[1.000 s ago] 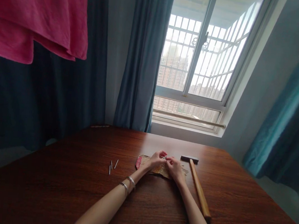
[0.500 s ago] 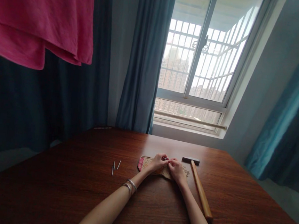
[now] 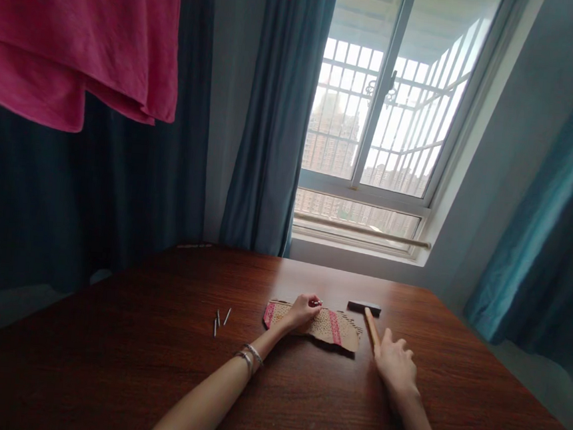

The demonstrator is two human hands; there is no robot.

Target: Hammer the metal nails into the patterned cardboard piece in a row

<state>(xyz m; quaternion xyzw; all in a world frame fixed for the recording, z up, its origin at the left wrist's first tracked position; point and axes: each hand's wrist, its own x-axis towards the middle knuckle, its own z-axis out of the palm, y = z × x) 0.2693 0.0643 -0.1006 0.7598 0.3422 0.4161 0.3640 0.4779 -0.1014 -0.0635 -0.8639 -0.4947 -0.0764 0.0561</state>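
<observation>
Since the earlier frame our right hand (image 3: 396,365) has moved from above the cardboard (image 3: 349,334) to the hammer (image 3: 370,326). Head view: both lie on our brown table (image 3: 128,362), near a window (image 3: 345,120). Right fingers spread over the handle; left hand (image 3: 304,312) curled over the cardboard, pinch: we cannot tell.

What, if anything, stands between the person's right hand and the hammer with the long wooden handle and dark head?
Nothing visible does. The right hand is right at the hammer, overlapping it in this view. The flat brown cardboard piece with pink bands lies left of the hammer, out of the way.
</observation>
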